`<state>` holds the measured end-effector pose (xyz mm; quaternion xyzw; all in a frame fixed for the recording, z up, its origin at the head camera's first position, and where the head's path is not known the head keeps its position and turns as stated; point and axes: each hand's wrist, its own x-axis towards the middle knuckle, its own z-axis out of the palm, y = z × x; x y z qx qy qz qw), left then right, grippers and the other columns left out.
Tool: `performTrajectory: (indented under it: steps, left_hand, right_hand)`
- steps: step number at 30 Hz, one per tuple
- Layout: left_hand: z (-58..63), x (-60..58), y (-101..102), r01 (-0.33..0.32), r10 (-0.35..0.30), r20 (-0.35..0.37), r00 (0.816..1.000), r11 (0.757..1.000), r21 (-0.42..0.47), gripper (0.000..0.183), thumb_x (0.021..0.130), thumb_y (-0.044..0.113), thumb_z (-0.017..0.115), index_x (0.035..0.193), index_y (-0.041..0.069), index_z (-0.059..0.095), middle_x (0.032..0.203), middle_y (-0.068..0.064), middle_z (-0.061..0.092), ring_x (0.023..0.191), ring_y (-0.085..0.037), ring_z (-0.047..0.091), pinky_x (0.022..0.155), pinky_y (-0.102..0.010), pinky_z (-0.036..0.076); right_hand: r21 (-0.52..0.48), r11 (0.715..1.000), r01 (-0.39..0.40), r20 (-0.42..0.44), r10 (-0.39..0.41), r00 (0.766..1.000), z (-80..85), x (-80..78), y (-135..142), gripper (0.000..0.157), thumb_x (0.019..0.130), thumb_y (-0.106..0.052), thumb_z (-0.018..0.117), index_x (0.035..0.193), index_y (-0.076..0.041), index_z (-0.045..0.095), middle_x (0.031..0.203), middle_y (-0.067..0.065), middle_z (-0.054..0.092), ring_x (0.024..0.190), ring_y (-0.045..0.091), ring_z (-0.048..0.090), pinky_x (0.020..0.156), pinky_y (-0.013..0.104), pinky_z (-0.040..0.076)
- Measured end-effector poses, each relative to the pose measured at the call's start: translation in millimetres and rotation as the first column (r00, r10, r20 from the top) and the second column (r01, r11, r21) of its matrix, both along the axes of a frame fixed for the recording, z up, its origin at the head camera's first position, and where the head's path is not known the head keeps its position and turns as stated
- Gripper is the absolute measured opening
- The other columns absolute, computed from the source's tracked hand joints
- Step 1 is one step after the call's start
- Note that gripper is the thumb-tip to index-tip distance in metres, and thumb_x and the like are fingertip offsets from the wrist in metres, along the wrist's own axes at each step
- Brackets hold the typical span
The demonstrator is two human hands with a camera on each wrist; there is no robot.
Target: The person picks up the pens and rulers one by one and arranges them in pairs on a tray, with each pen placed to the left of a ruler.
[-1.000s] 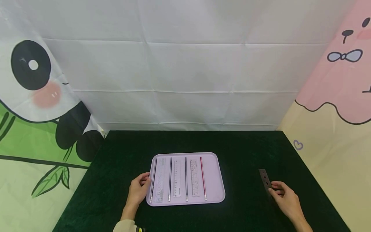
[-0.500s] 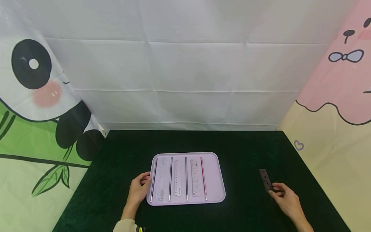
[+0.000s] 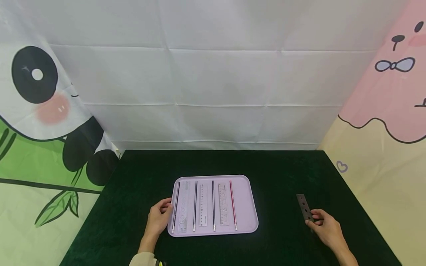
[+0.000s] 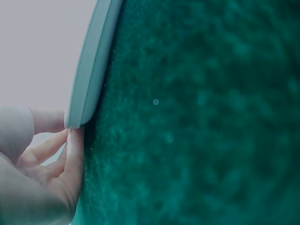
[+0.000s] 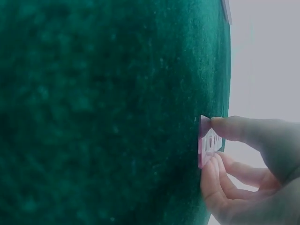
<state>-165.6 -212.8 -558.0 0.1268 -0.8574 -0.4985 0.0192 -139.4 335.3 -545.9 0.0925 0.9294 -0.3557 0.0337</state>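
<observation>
On the table lies a pale lilac tray (image 3: 246,207). My left hand (image 3: 158,218) pinches its left edge; in the left wrist view the thumb and fingers meet at the tray rim (image 4: 89,70). My right hand (image 3: 327,229) holds the near end of a see-through template ruler (image 3: 303,205) at the right of the table. In the right wrist view this ruler (image 5: 205,140), with cut-out shapes, sits between thumb and fingers, close over the cloth. Its near end is partly hidden by the hand.
Three clear rulers, among them a middle one (image 3: 203,207), lie on the tray alternating with three dark pencils (image 3: 195,207) and a red pencil (image 3: 233,207). Dark green cloth (image 3: 276,173) covers the table. A white sheet (image 3: 216,81) hangs behind, with printed cartoon sheets at both sides.
My right thumb has shifted slightly toward the near end of the template ruler. The left hand and the tray stay in place.
</observation>
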Motion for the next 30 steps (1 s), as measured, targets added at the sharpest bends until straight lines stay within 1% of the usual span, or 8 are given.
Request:
performTrajectory:
  steps: [8,13,18,21,30]
  left_hand:
    - [2.3,0.9,1.1,0.001,-0.001,0.001,1.0,1.0,-0.002,0.037,0.105,0.013,0.054,0.14,0.001,0.058,0.122,-0.018,0.062,0.107,-0.029,0.058,0.091,-0.046,0.048]
    - [2.8,1.0,1.3,0.002,-0.002,0.006,1.0,1.0,-0.007,0.038,0.105,0.014,0.054,0.14,0.001,0.058,0.123,-0.018,0.062,0.107,-0.029,0.058,0.092,-0.046,0.048]
    - [2.6,0.9,1.1,0.001,-0.001,0.006,1.0,1.0,-0.005,0.038,0.105,0.014,0.055,0.14,0.001,0.058,0.122,-0.017,0.062,0.107,-0.029,0.058,0.091,-0.045,0.049]
    - [2.5,0.9,1.0,-0.001,0.001,0.007,1.0,1.0,-0.002,0.037,0.105,0.014,0.055,0.14,0.001,0.058,0.122,-0.017,0.062,0.106,-0.028,0.058,0.09,-0.045,0.049]
    - [2.9,1.5,1.3,-0.001,0.001,0.008,1.0,1.0,-0.008,0.037,0.105,0.015,0.054,0.14,0.001,0.058,0.122,-0.017,0.062,0.107,-0.029,0.058,0.09,-0.045,0.049]
  right_hand:
    - [-0.017,1.0,0.006,0.017,-0.006,1.0,2.2,-1.5,0.7,0.047,0.092,-0.013,0.075,0.128,0.012,0.057,0.11,0.024,0.065,0.089,0.025,0.064,0.067,0.032,0.049]
    - [-0.028,0.999,-0.018,0.001,0.018,1.0,3.7,-0.2,2.6,0.038,0.096,-0.008,0.069,0.128,0.011,0.059,0.11,0.022,0.067,0.09,0.024,0.065,0.07,0.032,0.049]
    - [-0.097,0.995,-0.034,-0.006,0.034,0.999,5.4,2.1,3.4,0.031,0.099,0.001,0.061,0.127,0.012,0.059,0.107,0.018,0.069,0.089,0.023,0.068,0.069,0.027,0.055]
    - [-0.152,0.988,-0.029,-0.004,0.028,1.0,6.4,2.1,2.1,0.032,0.099,0.003,0.06,0.128,0.013,0.057,0.107,0.018,0.069,0.088,0.022,0.069,0.07,0.028,0.057]
    - [-0.236,0.972,-0.001,0.02,0.006,1.0,9.4,1.3,-3.0,0.035,0.099,0.003,0.06,0.132,0.014,0.054,0.11,0.021,0.068,0.09,0.021,0.07,0.073,0.029,0.059]
